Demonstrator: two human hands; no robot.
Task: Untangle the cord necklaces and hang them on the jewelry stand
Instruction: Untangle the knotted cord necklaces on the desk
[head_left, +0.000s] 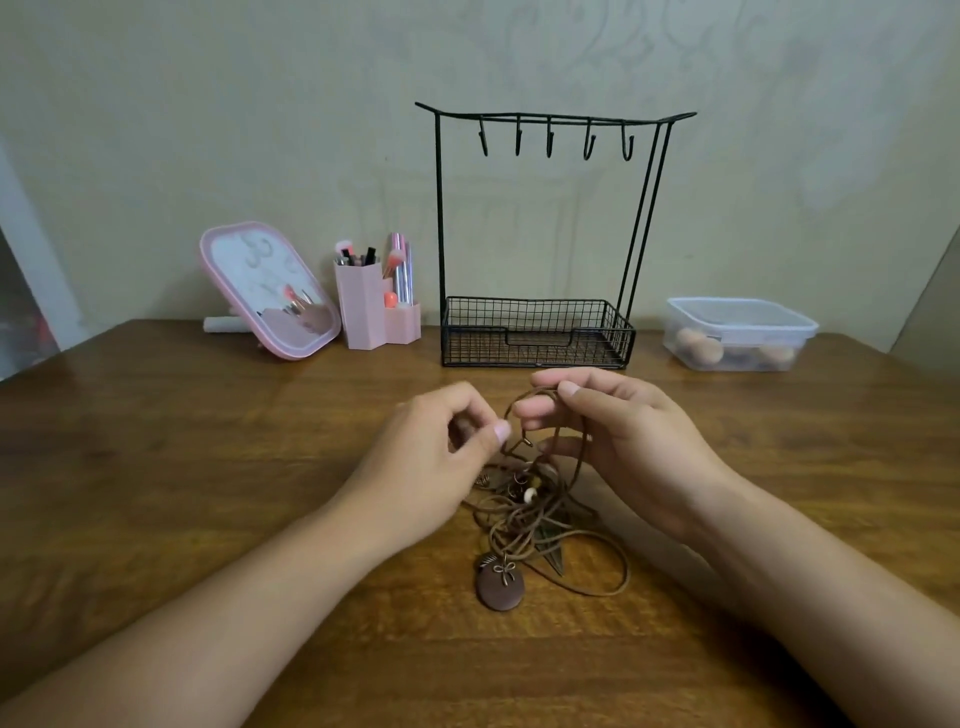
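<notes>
A tangle of brown cord necklaces (540, 512) lies on the wooden table, with a round brown pendant (500, 587) at its near end and small beads in the middle. My right hand (618, 441) pinches a loop of cord lifted above the heap. My left hand (441, 457) sits just left of it, fingers curled, pinching a cord end near a small metal clasp. The black wire jewelry stand (550, 244) stands behind, its several hooks bare and its basket base holding nothing visible.
A pink mirror (267, 291) and a pink holder with makeup brushes (374, 306) stand at the back left. A clear lidded box (740, 335) with round sponges sits at the back right. The wall runs right behind them.
</notes>
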